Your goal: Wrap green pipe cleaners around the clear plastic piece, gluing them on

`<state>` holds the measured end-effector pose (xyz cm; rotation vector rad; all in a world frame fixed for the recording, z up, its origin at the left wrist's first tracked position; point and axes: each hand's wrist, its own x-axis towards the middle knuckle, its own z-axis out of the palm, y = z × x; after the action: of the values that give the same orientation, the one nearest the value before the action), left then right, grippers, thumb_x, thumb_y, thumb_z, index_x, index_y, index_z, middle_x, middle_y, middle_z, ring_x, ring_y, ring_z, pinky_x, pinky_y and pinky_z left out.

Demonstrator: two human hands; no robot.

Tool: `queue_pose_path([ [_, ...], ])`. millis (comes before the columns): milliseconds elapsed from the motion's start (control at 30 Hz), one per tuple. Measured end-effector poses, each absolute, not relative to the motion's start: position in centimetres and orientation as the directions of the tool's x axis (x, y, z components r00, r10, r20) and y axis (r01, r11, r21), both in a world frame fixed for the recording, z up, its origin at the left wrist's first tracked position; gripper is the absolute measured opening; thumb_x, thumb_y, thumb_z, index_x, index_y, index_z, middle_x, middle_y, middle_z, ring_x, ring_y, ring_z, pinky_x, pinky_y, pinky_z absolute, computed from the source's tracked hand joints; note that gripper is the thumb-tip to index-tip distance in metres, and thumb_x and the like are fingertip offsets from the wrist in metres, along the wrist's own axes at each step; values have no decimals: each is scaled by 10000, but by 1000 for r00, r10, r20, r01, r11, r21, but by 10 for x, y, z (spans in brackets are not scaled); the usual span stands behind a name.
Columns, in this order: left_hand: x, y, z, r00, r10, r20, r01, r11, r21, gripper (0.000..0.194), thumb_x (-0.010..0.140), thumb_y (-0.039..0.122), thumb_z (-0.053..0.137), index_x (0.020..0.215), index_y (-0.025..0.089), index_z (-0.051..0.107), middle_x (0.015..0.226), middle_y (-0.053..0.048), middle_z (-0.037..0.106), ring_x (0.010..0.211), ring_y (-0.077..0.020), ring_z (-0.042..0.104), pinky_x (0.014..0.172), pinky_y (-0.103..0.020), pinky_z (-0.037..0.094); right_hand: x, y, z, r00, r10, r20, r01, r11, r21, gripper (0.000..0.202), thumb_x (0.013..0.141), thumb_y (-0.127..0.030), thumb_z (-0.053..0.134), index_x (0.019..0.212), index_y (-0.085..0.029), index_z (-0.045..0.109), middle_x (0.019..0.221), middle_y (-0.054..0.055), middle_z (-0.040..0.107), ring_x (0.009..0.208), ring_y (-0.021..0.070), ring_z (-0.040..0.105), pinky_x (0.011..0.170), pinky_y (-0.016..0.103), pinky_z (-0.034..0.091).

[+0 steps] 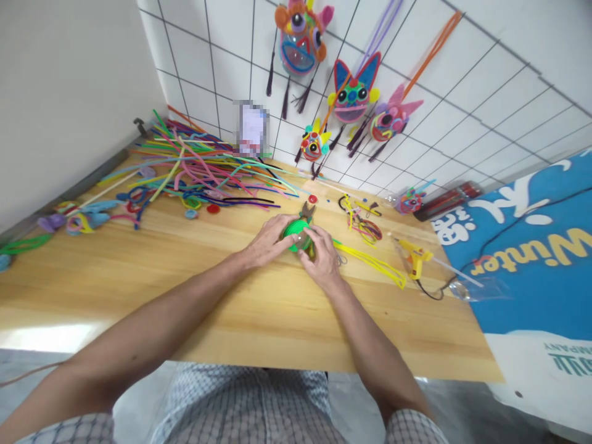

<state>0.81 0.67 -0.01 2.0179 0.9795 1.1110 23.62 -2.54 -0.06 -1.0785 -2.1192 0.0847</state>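
Between my two hands is a round, clear ball partly covered in green pipe cleaner (296,238), low over the middle of the wooden table. My left hand (269,240) grips its left side, the thumb lying across the front. From the right, my right hand (321,254) holds it, with fingertips on the top and side. Just behind the ball lies a pair of pliers (307,212), its jaws pointing away from me and its handles hidden. A looped yellow cord (377,264) stretches out to the right of my right hand.
Colourful pipe cleaners (198,160) heap at the back left. A yellow glue gun (416,254) with a cable lies at right, near a blue printed sheet (531,246). Decorated animal-face ornaments (354,95) hang on the white grid wall. Coiled pipe cleaners (87,219) lie far left.
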Motion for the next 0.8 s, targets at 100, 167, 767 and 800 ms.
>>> queue_pose_path([
  [100, 8, 8, 2, 389, 814, 432, 285, -552, 784, 467, 1086, 504, 562, 1443, 216, 647, 1409, -143, 699, 1355, -328, 623, 1227, -530, 493, 236, -26, 0, -375, 719, 585, 671, 646, -363, 606, 974, -224, 681, 1568, -274, 568, 1545, 159, 645, 1428, 334, 643, 1207, 596, 576],
  [167, 9, 8, 2, 388, 817, 426, 268, -542, 796, 450, 1082, 513, 569, 1412, 220, 657, 1388, -135, 711, 1340, -323, 633, 1212, -513, 506, 236, -26, 0, -377, 728, 572, 675, 639, -369, 612, 967, -228, 684, 1567, -277, 570, 1550, 155, 644, 1434, 337, 639, 1216, 601, 568],
  [767, 12, 8, -4, 387, 821, 421, 230, -528, 818, 483, 1098, 465, 553, 1505, 210, 611, 1474, -136, 681, 1420, -315, 607, 1266, -500, 476, 236, -25, -3, -352, 731, 584, 678, 630, -379, 604, 972, -242, 672, 1563, -262, 552, 1517, 155, 674, 1420, 334, 653, 1210, 606, 578],
  [800, 12, 7, -4, 384, 824, 417, 228, -523, 822, 482, 1099, 474, 554, 1502, 216, 616, 1466, -130, 686, 1415, -315, 610, 1261, -497, 480, 237, -25, -4, -354, 731, 583, 671, 633, -386, 606, 975, -245, 675, 1567, -262, 549, 1520, 157, 671, 1423, 335, 650, 1213, 605, 574],
])
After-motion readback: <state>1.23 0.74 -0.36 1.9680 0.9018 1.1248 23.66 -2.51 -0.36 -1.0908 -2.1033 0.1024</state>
